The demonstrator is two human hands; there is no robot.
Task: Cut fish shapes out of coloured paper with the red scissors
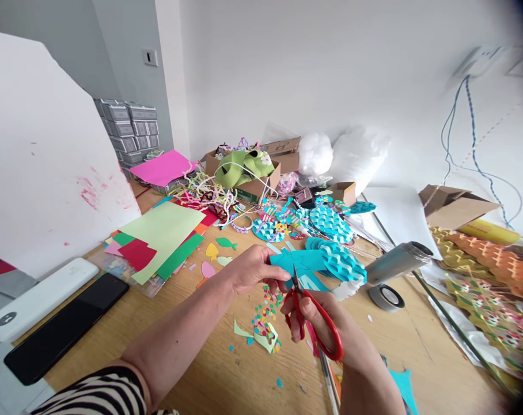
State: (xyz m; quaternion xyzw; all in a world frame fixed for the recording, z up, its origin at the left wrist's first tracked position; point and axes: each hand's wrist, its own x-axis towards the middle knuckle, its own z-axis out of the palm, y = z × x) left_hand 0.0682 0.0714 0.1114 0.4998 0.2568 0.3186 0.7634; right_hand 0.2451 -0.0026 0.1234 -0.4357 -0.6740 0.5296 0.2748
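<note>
My left hand point(261, 270) pinches the left edge of a blue paper piece point(302, 260) above the middle of the table. In my right hand point(317, 320) is a pair of red-handled scissors point(330, 334), its fingers through the loops. The scissor blades point up and away, touching or close to the lower edge of the blue paper. Below the hands lie small coloured paper dots point(264, 314) and a pale green scrap point(268, 339). Left of my left hand are a green paper fish point(226, 243) and a pink cut-out point(208, 269).
Coloured paper sheets point(170, 227), a black phone point(67, 325) and a white device point(41, 300) lie left. Blue wavy cut-outs point(330, 225) and an open box point(261, 187) stand behind. At right are a metal bottle point(395, 265), a tape roll point(386, 298) and a long rod point(455, 328).
</note>
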